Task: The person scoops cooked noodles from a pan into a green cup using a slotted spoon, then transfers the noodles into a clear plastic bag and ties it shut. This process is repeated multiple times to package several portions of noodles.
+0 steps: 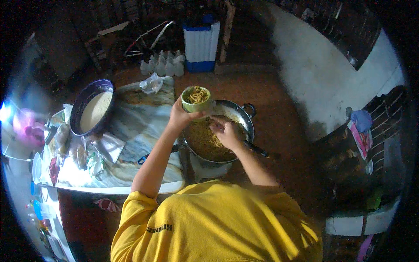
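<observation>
My left hand [181,116] holds a small light-green bowl [195,106] filled with brownish cooked noodles [197,95], thumb along its near side. The bowl is over the far left rim of a wide dark-rimmed pan [253,129]. In the pan lie more noodles [216,141] in a brown mass. Over the pan, just right of the bowl, is my right hand [226,131], its fingers bent towards the bowl's underside. Whether those fingers grip anything cannot be made out. A dark handle [258,150] sticks out past the pan's right rim, below my right wrist.
Left stands a marble-patterned table [140,121]. It bears a dark purple basin [73,113] of pale batter-like mixture, plastic bags [95,162] and a clear plastic container [153,83]. Several translucent bottles [162,67] and a blue-and-white appliance [201,46] stand on the floor beyond.
</observation>
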`<move>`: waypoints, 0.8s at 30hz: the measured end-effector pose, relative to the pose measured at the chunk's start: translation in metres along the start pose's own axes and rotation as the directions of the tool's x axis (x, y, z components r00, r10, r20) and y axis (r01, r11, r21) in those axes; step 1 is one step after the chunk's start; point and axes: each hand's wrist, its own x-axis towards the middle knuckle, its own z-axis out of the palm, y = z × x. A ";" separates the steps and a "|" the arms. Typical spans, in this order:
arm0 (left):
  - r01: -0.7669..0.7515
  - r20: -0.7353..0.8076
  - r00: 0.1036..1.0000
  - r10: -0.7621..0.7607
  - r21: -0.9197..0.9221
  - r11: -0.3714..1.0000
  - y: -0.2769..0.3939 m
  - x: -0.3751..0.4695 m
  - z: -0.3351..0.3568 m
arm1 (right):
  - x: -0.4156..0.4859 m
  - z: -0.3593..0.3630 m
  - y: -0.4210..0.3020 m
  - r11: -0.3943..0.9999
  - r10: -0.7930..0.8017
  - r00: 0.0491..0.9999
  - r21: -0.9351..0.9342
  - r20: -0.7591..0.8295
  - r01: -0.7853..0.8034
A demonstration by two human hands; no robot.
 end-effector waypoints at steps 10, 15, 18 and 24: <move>-0.028 -0.139 0.989 0.054 0.183 0.983 -0.007 -0.035 -0.098 | 0.027 0.125 -0.035 0.180 0.344 0.895 0.915 0.285 -0.360; 0.051 -0.187 0.982 -0.024 0.137 0.989 -0.037 -0.066 -0.144 | 0.044 0.181 -0.021 0.000 0.310 0.856 0.900 0.414 -0.435; 0.102 -0.231 0.971 -0.061 0.171 0.980 -0.052 -0.085 -0.162 | 0.043 0.200 -0.023 0.030 0.299 0.856 0.893 0.421 -0.450; 0.053 -0.222 0.975 -0.015 0.164 0.985 -0.054 -0.100 -0.175 | 0.042 0.187 -0.044 0.178 0.383 0.805 0.819 0.453 -0.546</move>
